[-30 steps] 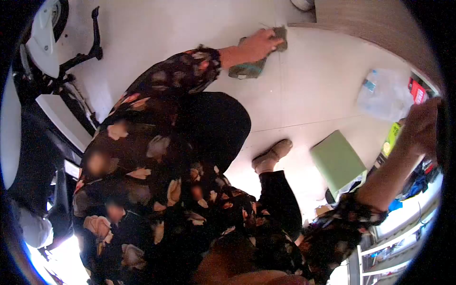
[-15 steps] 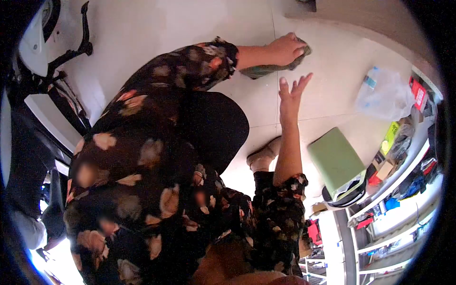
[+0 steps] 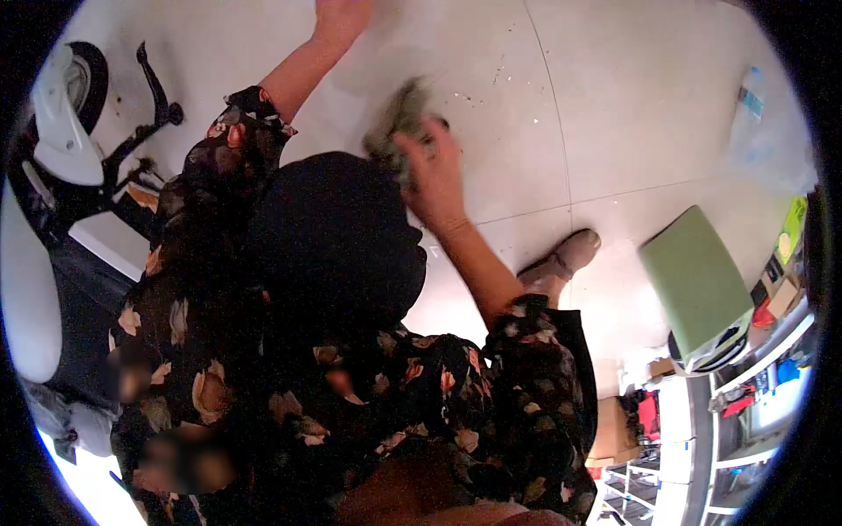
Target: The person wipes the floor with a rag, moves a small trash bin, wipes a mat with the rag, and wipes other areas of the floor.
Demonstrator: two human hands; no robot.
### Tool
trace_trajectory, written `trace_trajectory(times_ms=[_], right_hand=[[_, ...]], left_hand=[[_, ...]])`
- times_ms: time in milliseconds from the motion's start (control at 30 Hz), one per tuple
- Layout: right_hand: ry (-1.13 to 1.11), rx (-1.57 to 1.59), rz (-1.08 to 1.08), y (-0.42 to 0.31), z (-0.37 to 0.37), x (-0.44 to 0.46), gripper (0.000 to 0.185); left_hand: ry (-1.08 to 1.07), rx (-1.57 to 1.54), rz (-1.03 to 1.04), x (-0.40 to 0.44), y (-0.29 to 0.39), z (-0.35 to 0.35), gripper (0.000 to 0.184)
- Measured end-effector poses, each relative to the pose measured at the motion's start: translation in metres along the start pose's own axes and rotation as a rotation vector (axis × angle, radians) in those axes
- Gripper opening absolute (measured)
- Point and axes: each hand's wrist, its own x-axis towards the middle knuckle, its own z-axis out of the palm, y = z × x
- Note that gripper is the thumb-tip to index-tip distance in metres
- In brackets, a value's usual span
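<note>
- One cloth (image 3: 395, 121), gripped by my right hand (image 3: 436, 180), fingers half curled.
- My left hand (image 3: 340, 19) is cropped; grip can't be told.
- Yellow-green package (image 3: 795, 228), well right of both: lettering illegible.

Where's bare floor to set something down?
Widest: floor between the scattered specks and the plastic bag. Smaller: between the shoe and the green-topped object. Crowded: around the right hand and cloth, and at far left by the wheeled machine.

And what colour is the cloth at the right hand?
The cloth looks greyish green, though blurred, in the head view.
</note>
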Motion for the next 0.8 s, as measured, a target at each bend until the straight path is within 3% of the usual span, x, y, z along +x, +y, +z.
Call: trace_trajectory(times_ms=[100, 200, 267, 300, 367, 400, 467, 500, 600, 733, 800], right_hand=[[-0.113, -0.324, -0.149, 0.028, 0.048, -0.044, 0.057], [-0.173, -0.401, -0.187, 0.055, 0.068, -0.045, 0.058], [-0.181, -0.432, -0.139, 0.073, 0.056, -0.029, 0.059], [-0.071, -0.444, -0.120, 0.086, 0.044, -0.019, 0.059], [0.046, -0.453, -0.024, 0.102, 0.005, -0.006, 0.055], [0.102, -0.608, -0.009, 0.115, -0.009, 0.001, 0.054], [0.121, -0.598, 0.185, 0.127, -0.067, 0.031, 0.056], [0.290, -0.686, 0.196, 0.144, -0.085, 0.042, 0.056], [0.445, -0.761, 0.346, 0.170, -0.173, 0.073, 0.054], [0.755, -0.556, 0.187, 0.160, -0.255, 0.070, 0.051], [0.691, -0.565, 0.151, 0.115, -0.248, 0.039, 0.060]], left_hand=[[0.137, 0.707, 0.363, -0.025, 0.022, 0.035, 0.045], [0.130, 0.720, 0.290, -0.019, 0.034, 0.046, 0.048], [0.136, 0.637, 0.397, -0.005, 0.027, 0.047, 0.049], [0.143, 0.594, 0.449, -0.004, 0.024, 0.048, 0.050], [0.212, 0.672, 0.453, -0.013, 0.032, 0.053, 0.048], [0.247, 0.710, 0.455, -0.018, 0.035, 0.054, 0.048], [0.188, 0.659, 0.415, -0.023, 0.040, 0.057, 0.049], [0.158, 0.633, 0.395, -0.024, 0.041, 0.058, 0.050], [0.177, 0.665, 0.393, -0.027, 0.046, 0.060, 0.052], [0.127, 0.633, 0.327, -0.030, 0.078, 0.058, 0.054], [0.134, 0.655, 0.308, -0.043, 0.082, 0.052, 0.054]])
